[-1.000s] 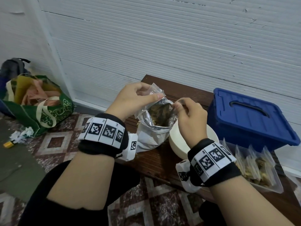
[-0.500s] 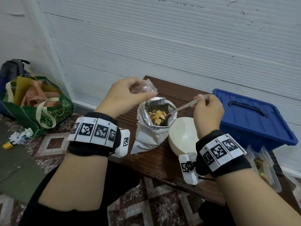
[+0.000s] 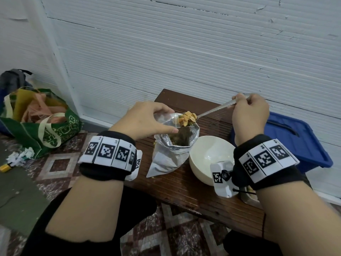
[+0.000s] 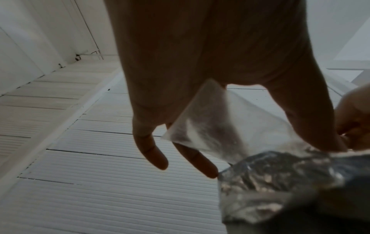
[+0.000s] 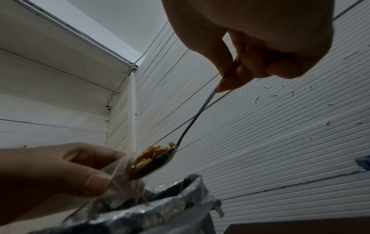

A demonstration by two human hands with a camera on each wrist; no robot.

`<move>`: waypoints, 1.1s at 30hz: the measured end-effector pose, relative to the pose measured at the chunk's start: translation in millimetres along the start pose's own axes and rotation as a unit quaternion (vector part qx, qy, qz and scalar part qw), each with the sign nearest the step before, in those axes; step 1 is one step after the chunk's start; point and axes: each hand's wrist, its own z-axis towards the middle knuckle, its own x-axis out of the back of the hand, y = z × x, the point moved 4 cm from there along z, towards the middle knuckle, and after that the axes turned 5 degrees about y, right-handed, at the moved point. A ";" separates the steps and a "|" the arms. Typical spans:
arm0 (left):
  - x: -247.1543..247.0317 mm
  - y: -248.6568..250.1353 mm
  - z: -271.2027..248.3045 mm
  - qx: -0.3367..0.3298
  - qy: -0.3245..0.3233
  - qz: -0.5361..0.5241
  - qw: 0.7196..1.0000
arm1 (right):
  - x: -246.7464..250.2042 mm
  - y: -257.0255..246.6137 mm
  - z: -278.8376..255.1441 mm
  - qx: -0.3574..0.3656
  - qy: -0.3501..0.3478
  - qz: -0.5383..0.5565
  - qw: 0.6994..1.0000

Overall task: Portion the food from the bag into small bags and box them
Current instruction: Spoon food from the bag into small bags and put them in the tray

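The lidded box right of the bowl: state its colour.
Blue, clearest in the head view: box, bowl.

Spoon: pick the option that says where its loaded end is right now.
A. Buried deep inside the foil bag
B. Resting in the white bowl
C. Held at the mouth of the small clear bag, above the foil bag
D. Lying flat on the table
C: the right hand holds the spoon with its heaped food at the small clear bag that the left hand holds above the foil bag; the white bowl holds no spoon.
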 end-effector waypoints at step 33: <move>-2.8 -5.9 2.4 0.042 0.098 -0.205 0.973 | 4.5 -34.5 -12.8 0.204 -0.010 0.218 0.954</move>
